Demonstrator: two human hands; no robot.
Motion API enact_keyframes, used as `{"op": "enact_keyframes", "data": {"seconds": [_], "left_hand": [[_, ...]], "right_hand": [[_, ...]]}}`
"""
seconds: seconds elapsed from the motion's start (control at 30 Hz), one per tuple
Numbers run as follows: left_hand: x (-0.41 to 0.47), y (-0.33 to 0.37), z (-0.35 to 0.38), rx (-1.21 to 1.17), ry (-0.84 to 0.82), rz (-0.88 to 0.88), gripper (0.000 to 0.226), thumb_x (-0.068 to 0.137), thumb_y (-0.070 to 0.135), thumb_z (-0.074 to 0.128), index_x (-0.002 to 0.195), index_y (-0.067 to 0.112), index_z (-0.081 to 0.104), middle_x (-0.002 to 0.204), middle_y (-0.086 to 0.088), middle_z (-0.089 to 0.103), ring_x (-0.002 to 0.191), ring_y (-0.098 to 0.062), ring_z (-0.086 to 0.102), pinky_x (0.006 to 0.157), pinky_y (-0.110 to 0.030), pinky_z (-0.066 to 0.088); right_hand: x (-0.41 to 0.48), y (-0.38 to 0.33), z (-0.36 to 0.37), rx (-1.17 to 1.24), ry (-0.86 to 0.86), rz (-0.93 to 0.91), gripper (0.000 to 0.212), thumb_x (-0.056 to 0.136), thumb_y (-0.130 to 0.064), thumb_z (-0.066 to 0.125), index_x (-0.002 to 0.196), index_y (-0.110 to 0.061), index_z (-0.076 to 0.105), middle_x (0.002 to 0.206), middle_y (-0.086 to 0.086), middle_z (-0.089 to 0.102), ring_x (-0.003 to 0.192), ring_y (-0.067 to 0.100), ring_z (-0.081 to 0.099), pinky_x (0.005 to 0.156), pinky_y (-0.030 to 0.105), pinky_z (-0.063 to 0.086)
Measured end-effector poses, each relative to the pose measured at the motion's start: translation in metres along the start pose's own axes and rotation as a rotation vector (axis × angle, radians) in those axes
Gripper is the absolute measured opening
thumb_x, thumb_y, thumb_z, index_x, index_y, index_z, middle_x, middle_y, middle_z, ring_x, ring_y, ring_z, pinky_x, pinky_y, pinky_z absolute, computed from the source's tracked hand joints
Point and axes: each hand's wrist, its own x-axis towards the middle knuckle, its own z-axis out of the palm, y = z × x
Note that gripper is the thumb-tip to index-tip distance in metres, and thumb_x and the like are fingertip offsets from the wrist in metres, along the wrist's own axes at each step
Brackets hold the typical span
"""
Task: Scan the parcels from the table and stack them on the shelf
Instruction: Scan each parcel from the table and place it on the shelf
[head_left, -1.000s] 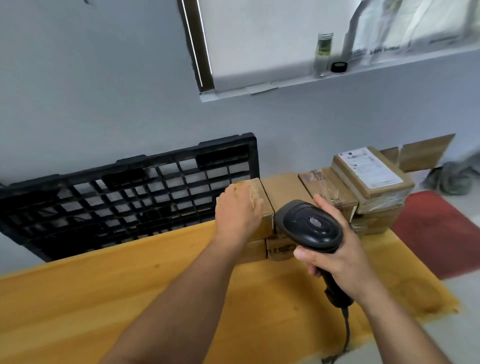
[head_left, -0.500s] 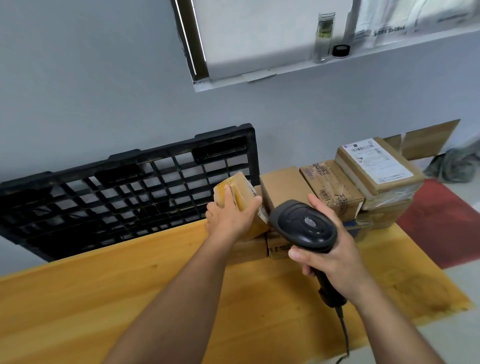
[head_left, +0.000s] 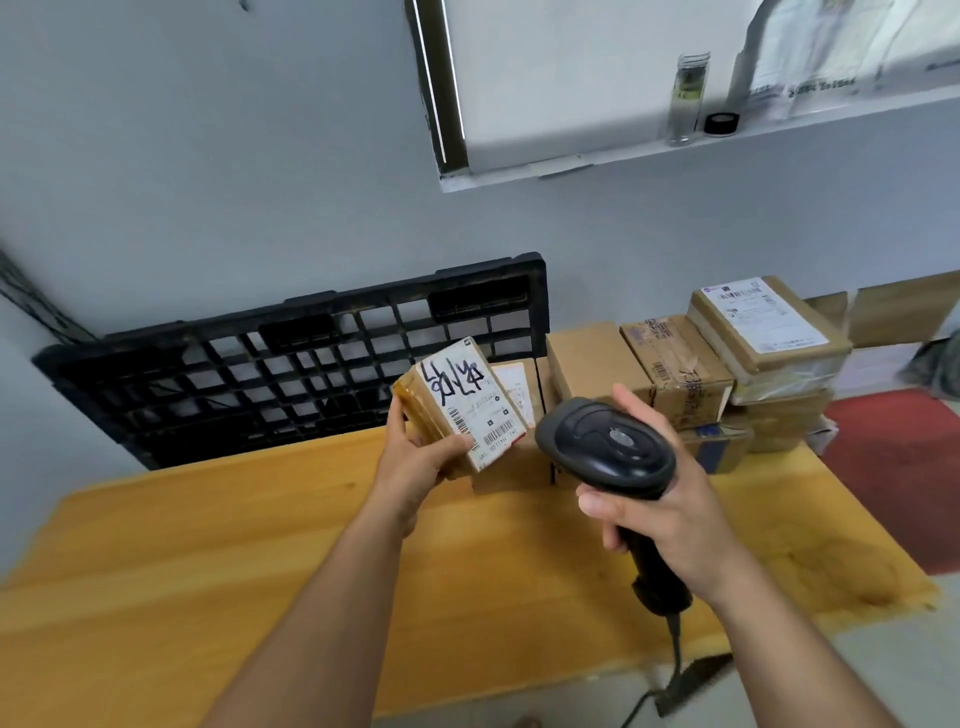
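Note:
My left hand grips a small cardboard parcel, lifted off the pile and tilted so its white label with barcodes and black marker writing faces me. My right hand holds a black corded barcode scanner by its handle, its head just right of the parcel. Several more brown parcels are stacked at the back right of the yellow wooden table; the top right one carries a white shipping label.
A black plastic pallet leans against the grey wall behind the table. A window ledge above holds a glass jar and a black cap. Red floor mat lies to the right. The scanner cable hangs off the table's front edge.
My left hand picked the small parcel off the pile, raised it and turned its labelled face toward me. The scanner hand stayed almost in place.

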Motion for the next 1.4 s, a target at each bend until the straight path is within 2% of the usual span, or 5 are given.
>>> {"op": "enact_keyframes", "data": {"seconds": [0.43,0.67,1.0,1.17,1.4], "left_hand": [[-0.112,-0.004,-0.062,0.1,0.105,0.307,0.098,0.08,0.012,0.076,0.154,0.035,0.015,0.11,0.011,0.055,0.094,-0.002,0.058,0.07,-0.019,0.051],[-0.16,-0.012,-0.091,0.059,0.214,0.371,0.092,0.083,0.011,0.073,0.154,0.035,0.019,0.122,0.004,0.055,0.114,-0.017,0.055,0.083,-0.031,0.052],[-0.212,-0.026,-0.14,0.056,0.334,0.381,0.092,0.084,0.013,0.073,0.153,0.038,0.018,0.133,-0.002,0.054,0.116,-0.017,0.053,0.082,-0.025,0.046],[-0.231,-0.029,-0.166,0.069,0.397,0.408,0.089,0.085,0.01,0.071,0.152,0.036,0.02,0.116,0.01,0.057,0.1,-0.001,0.053,0.065,-0.014,0.048],[-0.26,-0.041,-0.229,0.04,0.483,0.373,0.09,0.084,0.015,0.073,0.152,0.039,0.019,0.121,0.009,0.056,0.111,-0.012,0.053,0.099,-0.04,0.045]], "right_hand": [[-0.086,-0.032,0.028,0.047,-0.265,-0.006,0.109,0.052,-0.039,0.093,0.142,-0.048,0.032,0.092,0.018,0.072,0.053,0.028,0.061,0.049,0.036,0.051],[-0.123,-0.037,0.044,0.002,-0.334,-0.017,0.104,0.056,-0.027,0.087,0.145,-0.041,0.035,0.098,0.012,0.073,0.053,0.032,0.06,0.052,0.042,0.051],[-0.146,-0.041,0.077,-0.017,-0.448,-0.001,0.105,0.056,-0.027,0.087,0.146,-0.039,0.033,0.104,0.011,0.073,0.053,0.03,0.06,0.053,0.04,0.053],[-0.151,-0.044,0.103,-0.036,-0.501,-0.028,0.105,0.058,-0.027,0.086,0.147,-0.037,0.031,0.092,0.012,0.074,0.052,0.028,0.06,0.052,0.037,0.053],[-0.159,-0.047,0.163,-0.029,-0.554,-0.04,0.098,0.063,-0.011,0.083,0.145,-0.039,0.035,0.094,0.009,0.074,0.053,0.029,0.059,0.052,0.034,0.054]]}}
